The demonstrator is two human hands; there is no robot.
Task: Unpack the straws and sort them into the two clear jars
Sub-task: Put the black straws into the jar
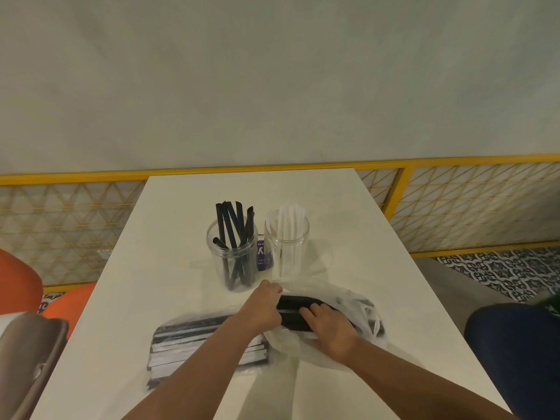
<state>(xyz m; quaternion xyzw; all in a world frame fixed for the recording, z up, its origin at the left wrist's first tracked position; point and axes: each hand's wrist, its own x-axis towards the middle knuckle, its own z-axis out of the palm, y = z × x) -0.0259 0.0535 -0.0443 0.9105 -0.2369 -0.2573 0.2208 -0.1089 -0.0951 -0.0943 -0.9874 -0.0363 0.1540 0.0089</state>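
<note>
I judge I'm mid-unpack: some straws are already sorted and I'm working a fresh lot out of its bag.

Furthest left, near the table's (181, 225) front edge, lies a flat pack of wrapped straws (206, 344), black and white stripes under clear film, partly hidden by my left forearm. It looks unopened, though I can't be sure.

My left hand (263, 304) is curled tight on the mouth of the thin plastic bag (360, 301), holding it open. Just beyond that hand stands the left jar (231, 262), clear, with black straws (235, 225) leaning loosely and poking well above the rim. A purple card (261, 253) shows between the two jars. The right jar (287, 247) holds white straws (288, 219), standing more upright and hard to count against the pale table.

My right hand (328, 327) is inside the bag's mouth, fingers curved over a bundle of black straws (292, 309) that lies flat, half out of the bag.

Next I'd need to draw that bundle clear while the left hand holds the bag back, then stand it in the left jar. The bag is flimsy and crumpled, so it may drag along.
</note>
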